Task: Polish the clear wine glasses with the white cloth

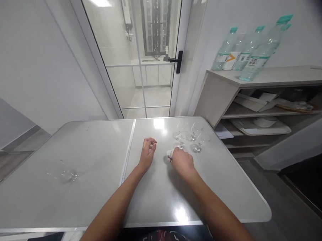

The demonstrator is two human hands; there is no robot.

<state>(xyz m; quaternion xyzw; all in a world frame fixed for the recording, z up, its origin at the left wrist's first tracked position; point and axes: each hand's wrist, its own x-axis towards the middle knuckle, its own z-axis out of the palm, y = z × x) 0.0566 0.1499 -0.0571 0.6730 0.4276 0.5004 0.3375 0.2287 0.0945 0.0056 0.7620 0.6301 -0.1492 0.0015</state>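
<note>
My right hand (182, 163) is closed on a small crumpled white cloth (169, 154), low over the right part of the table. Just beyond its knuckles stands a clear stemmed glass (181, 146); whether the fingers touch it I cannot tell. More clear glasses stand close by, one with its foot (196, 148) nearest the table's right side and another behind it (192, 137). To the left of the cloth, my left hand (148, 152) hovers with fingers loosely bent and apart, holding nothing. Far off on the left half is another clear glass (72, 176).
A seam strip (128, 148) crosses the pale glossy table (100, 201). On the right, a wooden shelf unit (276, 76) carries several clear bottles with green caps (257, 61). Behind the table is a glass door with a black handle (179, 61).
</note>
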